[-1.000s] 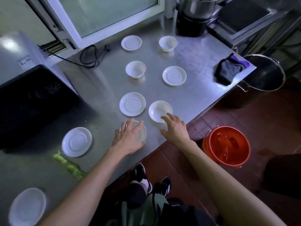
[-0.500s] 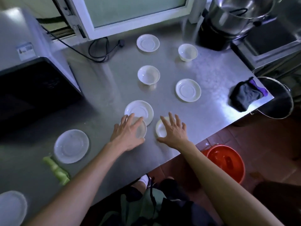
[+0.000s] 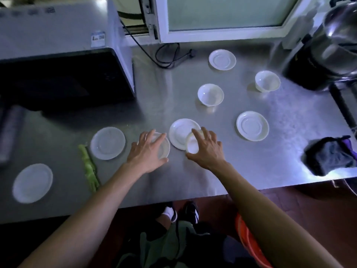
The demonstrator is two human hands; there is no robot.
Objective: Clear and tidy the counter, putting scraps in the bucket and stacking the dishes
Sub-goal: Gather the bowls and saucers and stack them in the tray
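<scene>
The steel counter fills most of the view, with a microwave at its far left and a large pot at the far right. An orange bucket stands on the floor below the near edge, mostly hidden behind the right forearm. A dark cloth lies bunched at the right edge of the counter.

Saucers are spread over the top: one at the near left, one left of the hands, one between the hands, one to the right and one at the back. Two bowls stand upright behind them, the nearer and the farther. A green scrap lies just beside the second saucer.

The left hand lies over a small dish, fingers spread across its top and thumb at its near rim; whether it grips cannot be told. The right hand curls round a tilted bowl, fingers over the far rim and thumb at the near side, the bowl overlapping the middle saucer's edge.
</scene>
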